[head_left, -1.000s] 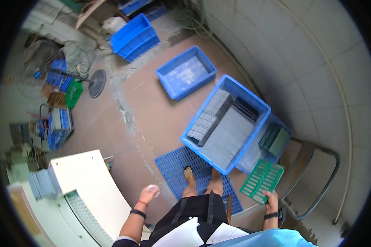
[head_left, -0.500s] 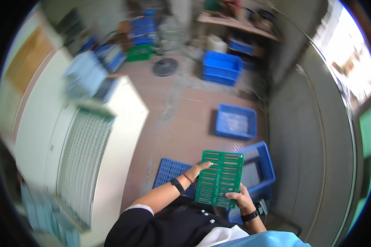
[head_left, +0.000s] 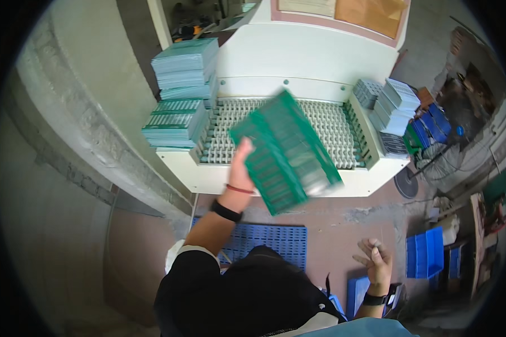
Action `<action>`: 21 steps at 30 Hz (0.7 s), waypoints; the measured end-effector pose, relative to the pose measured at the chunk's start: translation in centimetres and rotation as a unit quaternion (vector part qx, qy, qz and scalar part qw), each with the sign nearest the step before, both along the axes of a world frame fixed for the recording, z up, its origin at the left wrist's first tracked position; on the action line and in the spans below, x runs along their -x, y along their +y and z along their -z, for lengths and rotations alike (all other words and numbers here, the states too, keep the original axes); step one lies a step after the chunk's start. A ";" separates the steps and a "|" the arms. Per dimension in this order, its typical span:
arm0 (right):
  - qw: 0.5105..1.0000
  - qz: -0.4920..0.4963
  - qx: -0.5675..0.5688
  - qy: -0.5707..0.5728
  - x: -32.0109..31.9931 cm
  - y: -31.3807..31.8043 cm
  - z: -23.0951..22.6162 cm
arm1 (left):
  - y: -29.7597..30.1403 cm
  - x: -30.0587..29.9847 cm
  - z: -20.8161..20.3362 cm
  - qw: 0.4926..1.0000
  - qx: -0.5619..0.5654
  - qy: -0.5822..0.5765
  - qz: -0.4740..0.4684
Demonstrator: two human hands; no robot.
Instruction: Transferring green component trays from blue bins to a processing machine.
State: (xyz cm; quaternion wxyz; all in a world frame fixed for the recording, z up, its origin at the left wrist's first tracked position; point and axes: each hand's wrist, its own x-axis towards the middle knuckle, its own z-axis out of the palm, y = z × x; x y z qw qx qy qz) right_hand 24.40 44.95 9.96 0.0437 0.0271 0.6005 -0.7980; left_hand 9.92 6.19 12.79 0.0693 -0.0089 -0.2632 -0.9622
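Note:
My left hand [head_left: 242, 168] grips the left edge of a green circuit board panel [head_left: 284, 154] with rows of long slots. The panel is tilted and somewhat blurred by motion, held above the front of a white machine with a bed of rollers [head_left: 343, 132]. My right hand [head_left: 378, 261] is off the panel, low on the right over the floor, its fingers apart with nothing in them. Stacked boards [head_left: 177, 126] with green tops stand on the machine's left side, nearest to my left hand.
Behind them rises a taller stack of boards [head_left: 185, 64]. Pale blue stacks [head_left: 396, 104] sit on the machine's right end. A blue slatted mat [head_left: 270, 238] lies on the floor before me. Blue bins [head_left: 424, 253] and a round fan base [head_left: 406, 182] stand to the right.
My view has swung left from the floor bins to the roller machine. My right hand has let go of the panel, which my left hand now carries alone.

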 end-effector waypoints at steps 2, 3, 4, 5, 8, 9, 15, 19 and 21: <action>0.995 0.061 0.010 -0.076 -1.6 2.8 3.6 | -5.4 -0.2 -2.9 0.994 0.023 0.012 -0.103; 0.991 0.089 0.012 -0.102 -2.9 4.4 5.6 | -8.0 0.0 -3.6 0.993 0.015 -0.001 -0.120; 0.983 0.127 0.008 -0.132 -4.4 6.0 7.3 | -10.6 0.3 -4.2 0.990 0.008 -0.013 -0.138; 0.968 0.181 -0.006 -0.173 -6.0 6.8 8.3 | -13.0 0.7 -4.7 0.980 0.030 -0.026 -0.196; 0.916 0.263 0.097 -0.289 -15.0 16.8 20.8 | -19.2 2.7 -5.1 0.946 0.053 -0.053 -0.315; 0.911 0.277 0.105 -0.288 -17.7 17.7 22.6 | -21.1 2.1 -5.5 0.943 0.063 -0.054 -0.323; 0.845 0.407 0.000 -0.347 -32.5 21.7 32.3 | -27.8 5.4 -4.8 0.877 0.038 -0.199 -0.437; 0.581 -0.117 -0.733 -0.333 -29.9 18.0 26.4 | -32.2 7.2 -1.4 0.888 0.083 -0.181 -0.414; 0.538 -0.145 -0.800 -0.223 -32.3 18.2 27.7 | -32.1 8.3 -1.7 0.879 0.098 -0.229 -0.407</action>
